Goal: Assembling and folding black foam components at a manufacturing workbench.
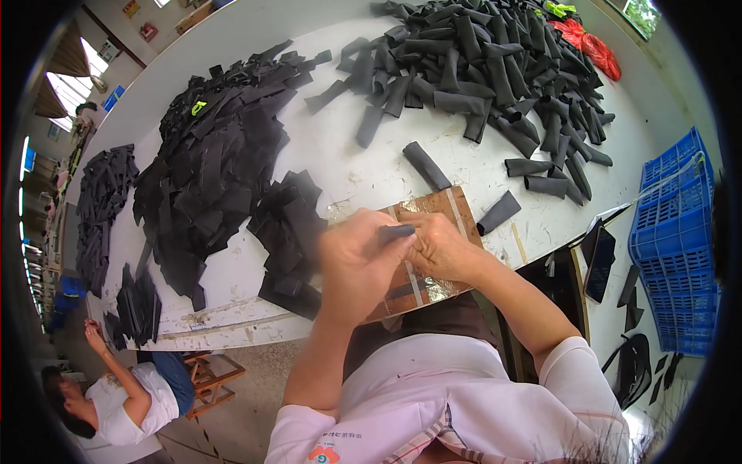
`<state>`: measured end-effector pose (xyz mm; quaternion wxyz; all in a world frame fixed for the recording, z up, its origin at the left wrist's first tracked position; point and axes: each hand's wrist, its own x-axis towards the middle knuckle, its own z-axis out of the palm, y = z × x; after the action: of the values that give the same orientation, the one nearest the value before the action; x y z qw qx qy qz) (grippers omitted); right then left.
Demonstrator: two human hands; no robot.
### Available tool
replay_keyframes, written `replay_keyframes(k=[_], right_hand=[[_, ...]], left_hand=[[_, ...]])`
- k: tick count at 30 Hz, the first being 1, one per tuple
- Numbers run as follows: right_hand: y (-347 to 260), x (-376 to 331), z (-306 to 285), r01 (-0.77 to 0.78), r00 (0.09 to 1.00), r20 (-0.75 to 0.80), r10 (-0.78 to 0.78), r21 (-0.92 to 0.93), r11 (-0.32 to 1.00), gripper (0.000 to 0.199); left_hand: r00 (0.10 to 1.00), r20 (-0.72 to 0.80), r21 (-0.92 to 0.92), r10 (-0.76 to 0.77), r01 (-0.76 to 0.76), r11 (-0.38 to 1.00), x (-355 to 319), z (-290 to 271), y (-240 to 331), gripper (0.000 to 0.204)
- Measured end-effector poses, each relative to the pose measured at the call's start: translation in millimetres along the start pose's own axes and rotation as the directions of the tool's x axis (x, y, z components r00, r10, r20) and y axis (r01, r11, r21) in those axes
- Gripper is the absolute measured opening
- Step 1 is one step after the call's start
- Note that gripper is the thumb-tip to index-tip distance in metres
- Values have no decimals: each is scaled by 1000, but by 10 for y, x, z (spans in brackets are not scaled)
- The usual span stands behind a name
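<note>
My left hand (357, 251) is closed around a small black piece of soft material (396, 232), whose end shows above the thumb. Pressed up against it, my right hand (442, 246) has its fingers curled in at the same piece; most of it is hidden between the hands. Both hands are over a brown wooden board (454, 203) with strips of clear tape, at the table's near edge. One black tube (425, 166) lies just beyond the board, and another black tube (499, 213) rests by its right side.
Flat black pieces (212, 166) are heaped on the white table (340, 139) at left. A large pile of black tubes (471, 69) covers the far right, beside a red plastic bag (591, 50). Blue crates (672, 247) stand at right. Another person (127, 394) sits at lower left.
</note>
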<state>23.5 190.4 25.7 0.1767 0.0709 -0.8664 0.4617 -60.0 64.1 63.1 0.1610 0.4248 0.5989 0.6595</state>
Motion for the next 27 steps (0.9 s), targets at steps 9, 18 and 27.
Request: replay_keyframes(k=[9,18,27], right_hand=[[-57,80,-124,-16,1000,-10,14,-230,973,26],[-272,218,-337,33,994,105,14,-435,900,26],[-170,131,-102,110,993,-15,-117,-226,968,32]], left_hand=[[991,-129,-164,-27,6,986,-47,78,203,19],[926,-366,-508,-93,-115,853,6,-112,202,13],[938,-346,-275,-21,-80,958,-104,-129,95,13]])
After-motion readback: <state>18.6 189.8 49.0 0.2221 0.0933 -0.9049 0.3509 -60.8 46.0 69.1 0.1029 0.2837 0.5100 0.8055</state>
